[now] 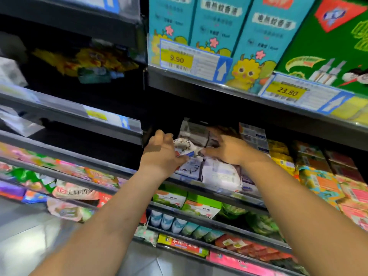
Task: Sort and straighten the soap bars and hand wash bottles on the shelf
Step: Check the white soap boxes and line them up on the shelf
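**Both hands on a white soap pack at the shelf front**

A white soap pack [186, 146] with dark print sits tilted atop a row of pale wrapped packs [219, 174] near the front rim of the middle shelf [201, 185]. The left hand [162, 154] grasps its left end, with fingers curled above and the thumb beneath. The right hand [229, 150] lies released, its fingers stretched over the darker packs behind and its thumb touching the pack's right end. Yellow packs [278, 148] stand further right. On the shelf above are blue boxes [219, 22] and a 9.90 price tag [177, 59].
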